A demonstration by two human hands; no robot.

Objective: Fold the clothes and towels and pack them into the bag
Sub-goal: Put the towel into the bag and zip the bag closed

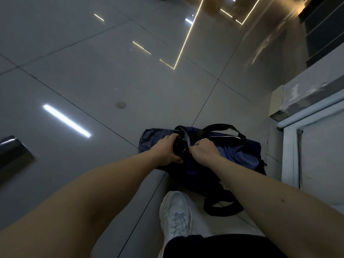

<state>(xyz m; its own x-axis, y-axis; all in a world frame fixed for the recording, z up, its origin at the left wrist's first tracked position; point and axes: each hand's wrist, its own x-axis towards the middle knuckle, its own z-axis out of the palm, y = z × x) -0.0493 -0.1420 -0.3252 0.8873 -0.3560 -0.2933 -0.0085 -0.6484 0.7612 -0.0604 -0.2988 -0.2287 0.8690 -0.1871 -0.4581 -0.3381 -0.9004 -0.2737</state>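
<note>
A dark navy bag [240, 157] with black handles lies on the tiled floor in front of my white shoe. A lighter blue-grey flap or cloth [154, 138] spreads from its left end. My left hand [167, 151] grips a dark rolled or bunched piece [179, 148] at the bag's top. My right hand [203, 151] is curled tight beside it, pinching the bag's fabric edge near a pale zip line. What lies inside the bag is hidden.
Glossy grey floor tiles [93, 75] stretch away to the left and ahead. A white frame or door [290, 149] and a rough concrete ledge [297, 101] stand close on the right. A dark metal object [13, 151] sits at the left edge.
</note>
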